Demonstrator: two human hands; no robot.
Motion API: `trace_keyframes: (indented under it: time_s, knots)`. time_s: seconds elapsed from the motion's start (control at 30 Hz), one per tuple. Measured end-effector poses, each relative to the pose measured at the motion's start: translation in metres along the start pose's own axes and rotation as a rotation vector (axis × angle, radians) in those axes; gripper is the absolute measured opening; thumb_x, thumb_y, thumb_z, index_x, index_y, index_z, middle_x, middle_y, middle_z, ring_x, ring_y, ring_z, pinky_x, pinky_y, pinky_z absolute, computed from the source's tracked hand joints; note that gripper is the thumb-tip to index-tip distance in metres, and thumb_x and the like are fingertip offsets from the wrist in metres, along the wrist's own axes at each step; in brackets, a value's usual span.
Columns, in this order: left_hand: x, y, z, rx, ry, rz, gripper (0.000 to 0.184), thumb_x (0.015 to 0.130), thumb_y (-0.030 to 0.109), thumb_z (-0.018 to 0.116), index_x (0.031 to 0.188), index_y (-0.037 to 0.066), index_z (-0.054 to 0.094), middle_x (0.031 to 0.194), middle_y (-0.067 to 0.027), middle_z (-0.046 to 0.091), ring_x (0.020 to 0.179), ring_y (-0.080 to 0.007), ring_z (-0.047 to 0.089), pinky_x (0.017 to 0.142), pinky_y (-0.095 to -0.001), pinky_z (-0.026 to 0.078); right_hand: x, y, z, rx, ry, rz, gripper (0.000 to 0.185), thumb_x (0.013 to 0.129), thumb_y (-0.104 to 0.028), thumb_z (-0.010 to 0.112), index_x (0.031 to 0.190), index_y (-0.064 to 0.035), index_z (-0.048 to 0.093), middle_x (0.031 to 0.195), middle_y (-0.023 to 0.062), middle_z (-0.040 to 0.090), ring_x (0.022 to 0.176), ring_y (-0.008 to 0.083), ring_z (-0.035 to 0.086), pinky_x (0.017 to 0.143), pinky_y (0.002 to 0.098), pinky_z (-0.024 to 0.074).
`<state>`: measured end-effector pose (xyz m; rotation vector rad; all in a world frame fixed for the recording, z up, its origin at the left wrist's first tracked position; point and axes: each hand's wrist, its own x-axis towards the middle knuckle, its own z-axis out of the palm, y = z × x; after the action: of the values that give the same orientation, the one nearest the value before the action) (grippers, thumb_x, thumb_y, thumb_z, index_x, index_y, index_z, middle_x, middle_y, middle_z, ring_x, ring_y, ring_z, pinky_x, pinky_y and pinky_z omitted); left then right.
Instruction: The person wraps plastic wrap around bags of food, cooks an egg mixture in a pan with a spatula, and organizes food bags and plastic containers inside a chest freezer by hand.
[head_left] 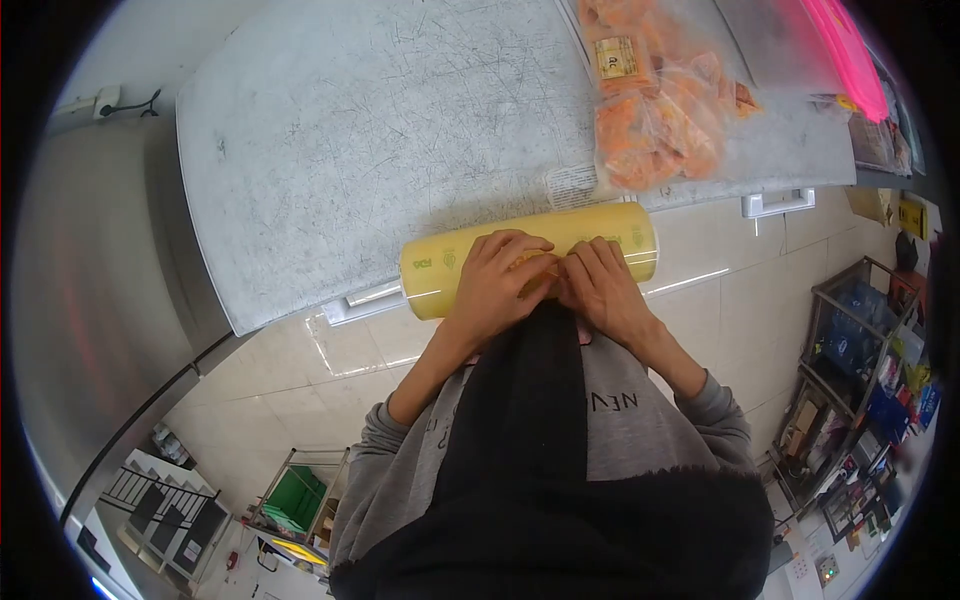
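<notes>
"In the head view, where are the hands working?"

"On the yellow roll (430, 262), which lies crosswise at the near edge of the desk (380, 120). The left hand (493, 285) curls over it left of the middle, the right hand (605, 290) just right of that, with their fingertips close together"

"And the grip?"

"Both hands have bent fingers against the roll. I can't tell whether they pinch a loose bit of wrap, as that spot is too small and partly hidden"

"How would you handle it well?"

"I'd use the fingertips lightly and evenly, so the thin surface doesn't tear or split askew. I'd steady the roll with the other fingers too; it looks smooth and could turn or slip towards the body"

"What about the containers?"

"On the far right of the desk, clear bags (660, 135) hold orange pieces, and one pack bears a yellowish label (616, 58). Farther right is some pink-edged plastic (850, 65), its contents unclear. Near left, beyond the desk, a green crate (297, 497) sits in a frame; I can't make out its contents. Off to the right, a metal rack (835, 304) holds blue, wrapped-looking things (855, 335)"
</notes>
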<state>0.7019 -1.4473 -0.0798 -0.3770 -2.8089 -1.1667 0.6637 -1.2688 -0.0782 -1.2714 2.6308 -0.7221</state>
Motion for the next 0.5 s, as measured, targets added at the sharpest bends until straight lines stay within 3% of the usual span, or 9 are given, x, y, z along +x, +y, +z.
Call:
trace_keyframes:
  time_s: [0.23,0.43,0.5]
  knots:
    - [-0.017,-0.002,0.010,0.084,0.026,0.228,0.019,0.066,0.010,0.061,0.085,0.008,0.060,0.092,-0.0022,0.057,0.089,-0.0185,0.054,0.076,-0.0311,0.045,-0.005,-0.003,-0.001,-0.023,0.085,-0.081,0.030,0.064,-0.016,0.062,0.089,-0.0033,0.050,0.087,0.0089,0.046,0.085,0.0250,0.047,0.078,0.0364,0.0399]
    - [-0.030,0.003,0.008,0.169,-0.030,0.340,0.019,0.068,0.010,0.059,0.086,0.005,0.059,0.091,-0.0038,0.056,0.082,-0.0166,0.056,0.073,-0.0291,0.045,-0.016,0.005,-0.008,0.102,-0.010,-0.103,0.031,0.065,-0.015,0.063,0.092,-0.0042,0.052,0.089,0.0072,0.048,0.085,0.0241,0.048,0.077,0.0349,0.0413]
    - [-0.031,0.003,0.008,0.158,-0.019,0.353,0.019,0.069,0.010,0.060,0.086,0.005,0.059,0.092,-0.0037,0.056,0.080,-0.0162,0.056,0.073,-0.0289,0.045,-0.014,0.011,-0.014,0.016,-0.054,-0.137,0.027,0.069,-0.015,0.061,0.093,-0.0054,0.052,0.089,0.0070,0.048,0.084,0.0235,0.048,0.077,0.0338,0.0417]
